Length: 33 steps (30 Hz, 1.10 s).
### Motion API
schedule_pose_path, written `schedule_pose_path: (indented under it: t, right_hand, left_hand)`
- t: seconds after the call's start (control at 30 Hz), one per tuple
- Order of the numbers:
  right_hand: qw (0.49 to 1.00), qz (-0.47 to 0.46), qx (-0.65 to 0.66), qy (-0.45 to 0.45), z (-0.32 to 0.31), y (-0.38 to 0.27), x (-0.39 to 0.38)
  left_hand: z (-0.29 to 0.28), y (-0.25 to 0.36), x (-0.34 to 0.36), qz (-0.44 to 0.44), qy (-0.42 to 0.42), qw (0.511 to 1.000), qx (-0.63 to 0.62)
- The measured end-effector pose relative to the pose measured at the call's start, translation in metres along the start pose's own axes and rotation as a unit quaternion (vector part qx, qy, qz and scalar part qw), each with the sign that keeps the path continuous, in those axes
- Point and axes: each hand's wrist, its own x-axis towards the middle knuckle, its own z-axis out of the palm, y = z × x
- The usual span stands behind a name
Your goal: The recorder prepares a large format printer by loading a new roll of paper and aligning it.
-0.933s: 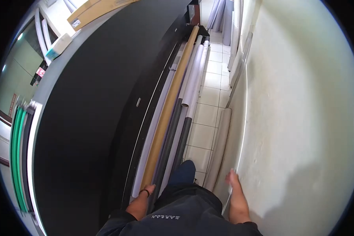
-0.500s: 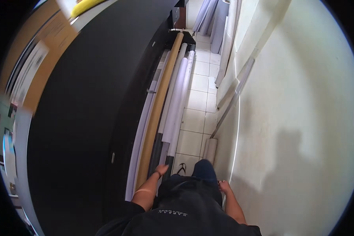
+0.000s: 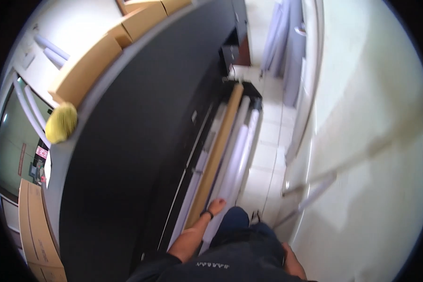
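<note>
My left hand (image 3: 216, 206), with a dark band at its wrist, hangs above the long rolls beside the black panel. Its fingers look loosely curled, and I see nothing in them. Beneath and ahead of it run a brown roll (image 3: 219, 152) and a pale lilac-white roll (image 3: 235, 157), lying lengthwise. Whether the hand touches any roll I cannot tell. At my right side the right hand (image 3: 285, 246) is barely visible next to my dark clothing, its fingers hidden.
A tall black panel (image 3: 127, 155) stands along my left, with cardboard boxes (image 3: 87, 70) and a yellow bundle (image 3: 61, 123) on top. A pale wall (image 3: 376, 188) closes the right. Between them runs a narrow tiled floor (image 3: 263, 164). Grey-lilac sheets (image 3: 293, 56) lean at the far end.
My view has shifted and I have moved forward along the aisle. The left hand has swung forward over the rolls; the right hand has dropped back beside my body. Boxes have come into view.
</note>
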Motion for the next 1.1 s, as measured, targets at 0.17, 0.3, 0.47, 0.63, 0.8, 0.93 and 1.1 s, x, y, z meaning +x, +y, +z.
schedule_pose_path:
  t: [0.17, 0.3, 0.47, 0.63, 0.8, 0.93, 1.1]
  right_hand:
    - [0.988, -0.015, -0.155, -0.011, 0.037, -0.315, 0.077]
    - [0.992, -0.119, -0.033, 0.003, 0.067, -0.493, 0.147]
    - [0.983, -0.093, -0.038, -0.156, 0.071, -0.526, 0.266]
    - [0.685, -0.586, -0.423, 0.097, 0.119, -0.567, 0.31]
    - [0.773, -0.193, -0.598, -0.083, 0.092, -0.584, 0.393]
    - [0.806, -0.097, -0.564, -0.155, 0.14, -0.73, 0.34]
    - [0.857, -0.163, -0.481, -0.088, 0.182, -0.824, 0.404]
  left_hand:
    - [-0.009, -0.009, 0.045, -0.173, -0.03, 0.984, 0.027]
    - [-0.014, -0.013, 0.103, -0.286, -0.21, 0.923, 0.151]
    - [-0.038, 0.075, 0.249, -0.179, -0.144, 0.972, 0.039]
    - [-0.085, 0.138, 0.326, 0.048, 0.178, 0.982, -0.05]
    - [-0.261, 0.498, 0.324, 0.358, 0.472, 0.78, 0.202]
    - [-0.353, 0.533, 0.321, 0.285, 0.661, 0.578, 0.384]
    - [-0.376, 0.568, 0.344, 0.191, 0.673, 0.437, 0.566]
